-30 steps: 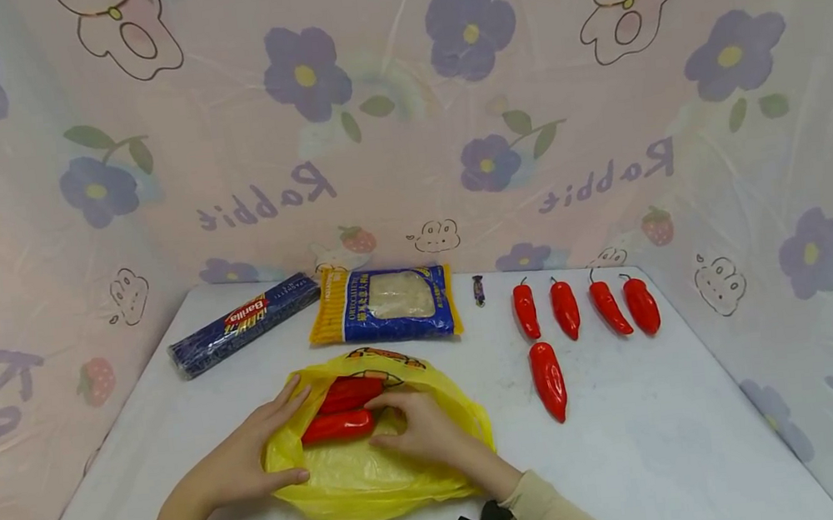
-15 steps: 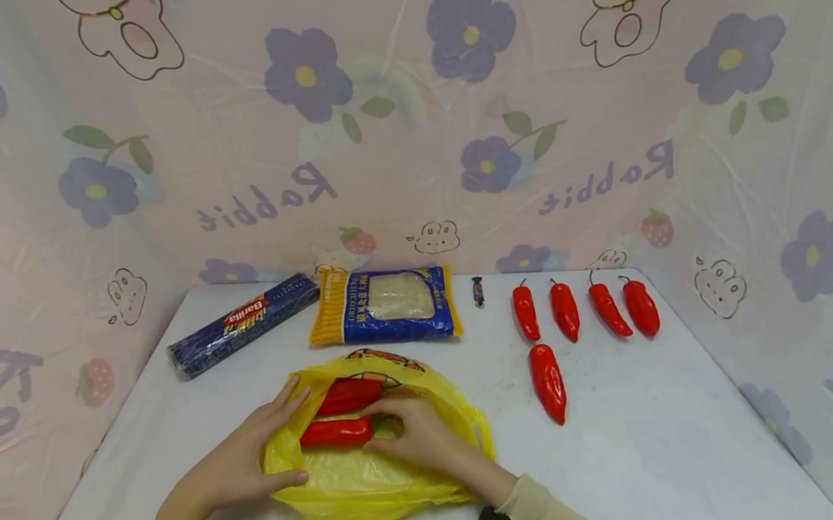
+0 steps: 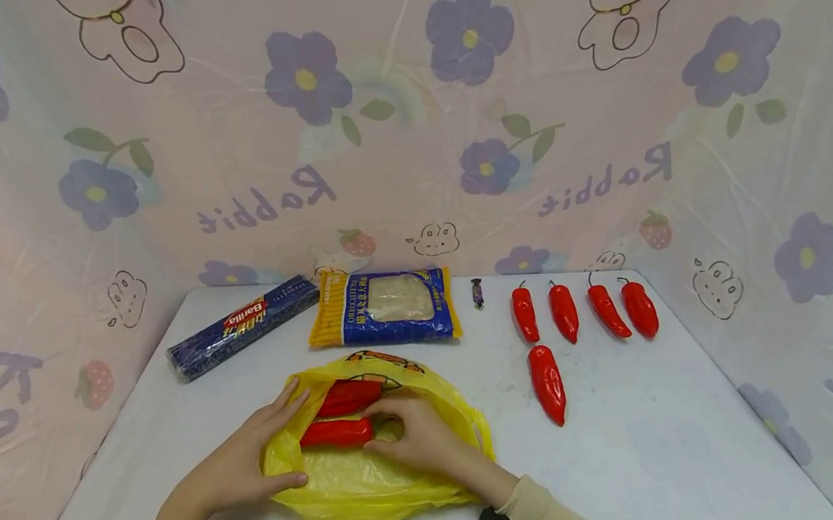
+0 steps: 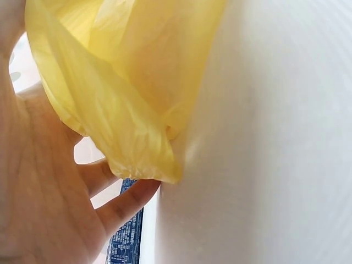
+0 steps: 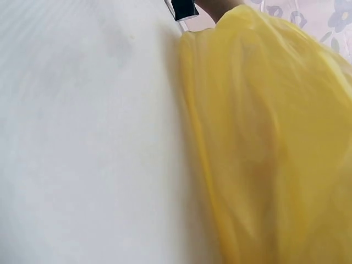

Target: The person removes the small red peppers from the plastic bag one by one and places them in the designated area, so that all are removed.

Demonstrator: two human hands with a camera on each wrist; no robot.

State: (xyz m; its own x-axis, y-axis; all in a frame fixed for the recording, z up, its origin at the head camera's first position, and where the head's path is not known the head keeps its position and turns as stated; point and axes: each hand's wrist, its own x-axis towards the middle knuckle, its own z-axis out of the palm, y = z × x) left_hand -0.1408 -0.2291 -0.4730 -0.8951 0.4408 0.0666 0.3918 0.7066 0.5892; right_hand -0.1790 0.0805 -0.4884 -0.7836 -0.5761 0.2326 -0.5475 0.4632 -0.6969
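A flowered curtain (image 3: 392,162) walls off the scene, and below it the white desk (image 3: 669,453) runs out of shot at the bottom. Centre stage, the yellow bag (image 3: 348,484) gapes, and that's our clock face! Inside lie two red peppers, the farther pepper (image 3: 348,397) and the nearer pepper (image 3: 335,433), their left ends tucked out of sight behind the bag's side.

Now the hands: the left hand (image 3: 243,452), at 9 o'clock, fingers spread, props the bag's edge; the right hand (image 3: 426,435), reaching in from 4, pinches the nearer pepper's stem end between thumb and finger. The right wrist view is mostly yellow plastic, fingers hidden.

At 12, the pasta packet (image 3: 383,307) shows pale contents through its window. Toward 10 or 11, a dark-blue spaghetti pack (image 3: 242,327), contents unseen. Out at 2 sits a row of four red peppers (image 3: 563,311); near 3, a lone pepper (image 3: 547,385). And smallest, between 1 and 2, a wrapped sweet (image 3: 477,293), its print too tiny to read!
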